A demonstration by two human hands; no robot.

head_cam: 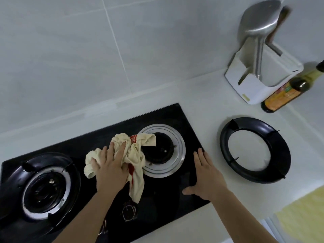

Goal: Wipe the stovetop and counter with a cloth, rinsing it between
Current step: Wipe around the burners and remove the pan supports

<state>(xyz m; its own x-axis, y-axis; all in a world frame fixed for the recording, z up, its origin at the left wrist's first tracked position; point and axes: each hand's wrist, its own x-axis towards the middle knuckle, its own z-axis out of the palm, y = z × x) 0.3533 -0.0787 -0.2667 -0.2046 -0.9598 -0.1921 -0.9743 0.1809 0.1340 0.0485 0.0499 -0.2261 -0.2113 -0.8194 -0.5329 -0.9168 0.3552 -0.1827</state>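
A black glass stovetop (166,204) with two burners lies set into the white counter (206,102). My left hand (108,167) presses a crumpled cream cloth (135,155) with red markings onto the glass between the burners, fingers spread into its folds. One corner of the cloth drapes over the rim of the right burner (161,151), which has no pot ring on it. My right hand (205,174) rests flat with straight fingers on the stovetop's right edge, holding nothing.
The left burner (45,186) still carries its black pot ring. A second black pot ring (254,149) lies on the counter to the right. A white utensil holder (263,78) with a steel ladle and a dark sauce bottle (287,92) stand at the back right.
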